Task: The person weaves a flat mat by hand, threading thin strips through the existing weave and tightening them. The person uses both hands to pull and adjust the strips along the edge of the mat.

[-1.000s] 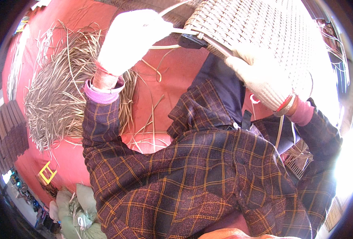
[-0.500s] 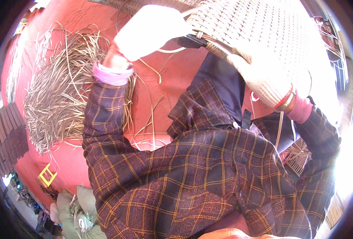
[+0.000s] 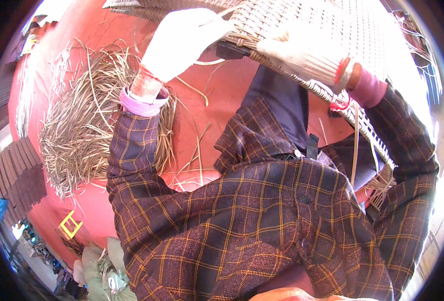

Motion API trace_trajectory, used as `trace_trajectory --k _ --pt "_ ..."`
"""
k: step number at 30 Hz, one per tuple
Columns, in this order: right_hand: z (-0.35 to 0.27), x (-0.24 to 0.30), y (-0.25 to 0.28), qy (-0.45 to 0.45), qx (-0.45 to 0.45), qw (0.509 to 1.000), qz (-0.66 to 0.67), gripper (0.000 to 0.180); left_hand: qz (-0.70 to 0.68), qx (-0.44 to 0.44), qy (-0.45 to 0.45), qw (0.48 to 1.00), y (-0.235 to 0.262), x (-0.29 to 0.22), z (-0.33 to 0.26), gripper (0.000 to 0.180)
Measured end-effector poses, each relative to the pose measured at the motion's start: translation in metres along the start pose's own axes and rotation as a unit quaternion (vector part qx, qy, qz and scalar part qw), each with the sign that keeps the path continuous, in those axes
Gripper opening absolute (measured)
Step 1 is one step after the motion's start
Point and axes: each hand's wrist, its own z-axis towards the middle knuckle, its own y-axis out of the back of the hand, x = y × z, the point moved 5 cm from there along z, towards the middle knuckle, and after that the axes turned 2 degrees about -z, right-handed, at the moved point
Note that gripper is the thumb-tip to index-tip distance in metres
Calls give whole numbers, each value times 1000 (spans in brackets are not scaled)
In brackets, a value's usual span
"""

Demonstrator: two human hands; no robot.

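I see the woven basket (image 3: 342, 35) tilted across the lap, my right hand (image 3: 302, 52) clamped on its rim. My left hand (image 3: 182, 40) has risen to that rim, pinching a strand. Loose reeds (image 3: 86, 135) lie below-left.

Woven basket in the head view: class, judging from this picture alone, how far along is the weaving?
Done: the woven basket already has a broad, tightly woven wall. In hand: the gloved left hand and gloved right hand both work at its rim, where loose strands stick out. Left: that edge looks unfinished, and a big pile of straw strips lies unused on the red floor.
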Motion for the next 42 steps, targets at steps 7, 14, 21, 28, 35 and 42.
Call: trace_trajectory --k 7,14,21,28,35,42 --pt "-81 -13 41 -358 73 921 135 37 -196 -165 392 884 35 24 -14 23" --pt "-84 20 70 -526 33 763 376 42 -150 -133 252 947 49 -7 17 19" --pt "-53 37 70 -478 -7 736 480 39 -487 163 340 788 28 -36 56 22" --pt "-89 29 39 -472 62 745 467 30 -321 98 258 906 24 -26 51 12" --pt "-98 22 17 -509 84 619 592 27 -71 20 -24 997 25 -33 39 7" --pt "-84 13 12 -470 87 589 652 30 -160 1 64 985 24 -32 33 13"
